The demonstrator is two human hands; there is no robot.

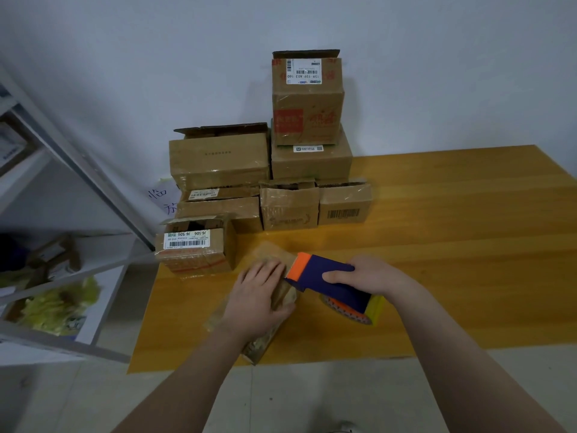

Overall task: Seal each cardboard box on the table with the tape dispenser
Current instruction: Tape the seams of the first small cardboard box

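Observation:
A small cardboard box (265,342) lies near the table's front edge, blurred and mostly covered by my left hand (257,295), which presses flat on its top with the thumb hooked over its right side. My right hand (363,275) grips a blue and orange tape dispenser (327,281); its orange front end meets the box top right beside my left fingers. The tape roll (346,310) shows under the dispenser.
Several more cardboard boxes stand stacked at the table's back left against the wall, some with flaps open, such as the tall top box (307,98) and a labelled box (195,246). A metal shelf (62,245) stands left of the yellow wooden table (452,245).

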